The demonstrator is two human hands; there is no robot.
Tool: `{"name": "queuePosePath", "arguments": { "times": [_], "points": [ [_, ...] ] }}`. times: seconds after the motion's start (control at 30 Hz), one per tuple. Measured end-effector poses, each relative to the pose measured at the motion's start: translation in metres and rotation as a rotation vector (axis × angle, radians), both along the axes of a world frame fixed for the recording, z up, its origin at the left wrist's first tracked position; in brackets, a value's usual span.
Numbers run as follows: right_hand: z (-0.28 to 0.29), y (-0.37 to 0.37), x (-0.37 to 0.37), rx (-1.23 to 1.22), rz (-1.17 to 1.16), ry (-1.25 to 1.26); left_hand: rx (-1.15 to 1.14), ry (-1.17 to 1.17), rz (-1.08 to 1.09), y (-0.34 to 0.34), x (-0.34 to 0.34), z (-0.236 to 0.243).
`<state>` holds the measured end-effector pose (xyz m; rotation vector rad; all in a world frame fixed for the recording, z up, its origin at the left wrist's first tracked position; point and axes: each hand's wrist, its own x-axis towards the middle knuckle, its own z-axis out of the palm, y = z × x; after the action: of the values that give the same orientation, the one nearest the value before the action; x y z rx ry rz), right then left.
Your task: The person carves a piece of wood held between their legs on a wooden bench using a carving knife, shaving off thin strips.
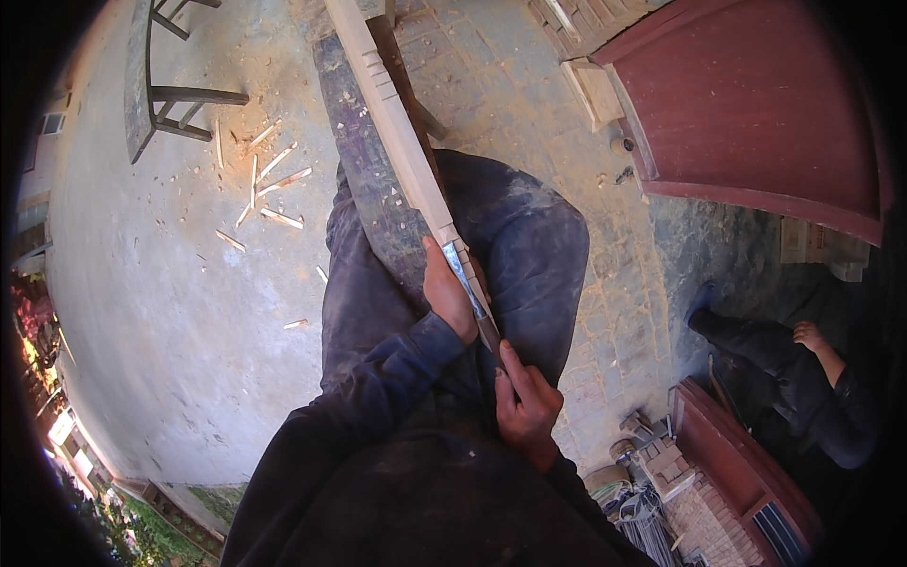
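Observation:
A long pale wooden strip (406, 151) with several notches cut across it lies along a worn dark plank bench (364, 170) between my legs. My left hand (449, 293) is wrapped round the strip's near end, beside the steel chisel (461, 272) whose blade lies along the notched end. My right hand (524, 406) is closed on the chisel's wooden handle, just below my left hand. My thighs in dark, dusty trousers flank the bench.
A dark wooden stool (165, 94) stands upper left, near scattered offcuts (274, 175) on concrete. Dark red wooden panels (737, 113) are at upper right, another (727, 472) at lower right. A seated person (784, 369) in dark clothes is at the right, near piled bricks and coiled cable (642, 520).

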<state>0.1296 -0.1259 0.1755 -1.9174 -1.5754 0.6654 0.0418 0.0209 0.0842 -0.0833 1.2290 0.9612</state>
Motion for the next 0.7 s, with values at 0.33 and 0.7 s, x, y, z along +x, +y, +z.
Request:
{"name": "queuePosePath", "arguments": {
  "times": [0.33, 0.7],
  "points": [
    [0.008, 0.004, -0.002, -0.030, -0.015, 0.010, -0.029, -0.001, 0.005, 0.001, 0.000, 0.005],
    [-0.006, 0.003, -0.007, -0.009, -0.003, -0.004, 0.003, 0.011, -0.004, -0.001, -0.001, -0.003]
  ]
}}
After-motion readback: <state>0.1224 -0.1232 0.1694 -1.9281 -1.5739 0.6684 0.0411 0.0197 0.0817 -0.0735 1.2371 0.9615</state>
